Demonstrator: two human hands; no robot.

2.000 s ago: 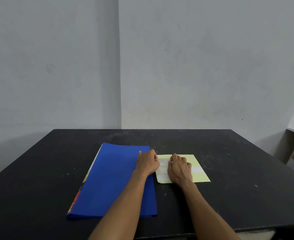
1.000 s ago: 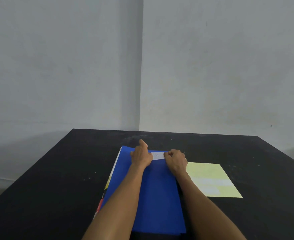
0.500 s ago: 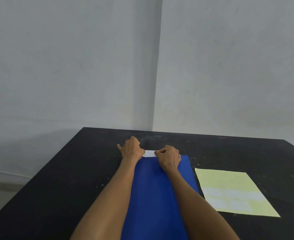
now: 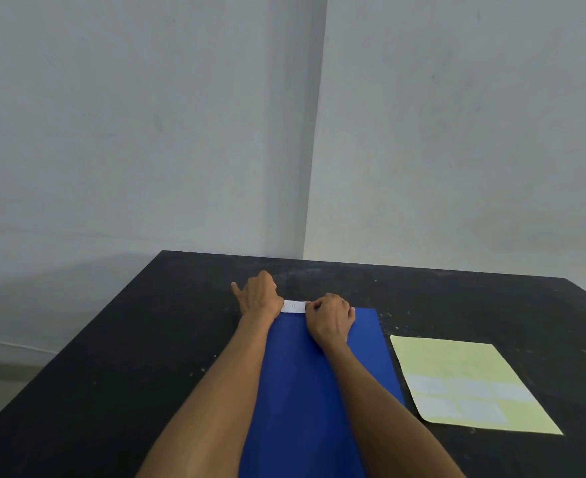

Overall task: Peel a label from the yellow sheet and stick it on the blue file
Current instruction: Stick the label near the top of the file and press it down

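The blue file (image 4: 305, 381) lies lengthwise on the black table (image 4: 119, 357), running away from me between my forearms. A white label (image 4: 295, 307) sits at the file's far edge. My left hand (image 4: 258, 294) holds the label's left end and my right hand (image 4: 331, 317) holds its right end, fingers curled over it. Whether the label lies flat on the file I cannot tell. The yellow sheet (image 4: 457, 367) rests flat to the right of the file, with several pale labels in its near half.
Grey walls meet in a corner behind the table's far edge. The table's left edge runs diagonally down to the lower left. White specks dot the tabletop.
Both hands carried the white label from the yellow sheet to the file's far edge. The view swung left, so the file sits centred and the sheet is at the right.
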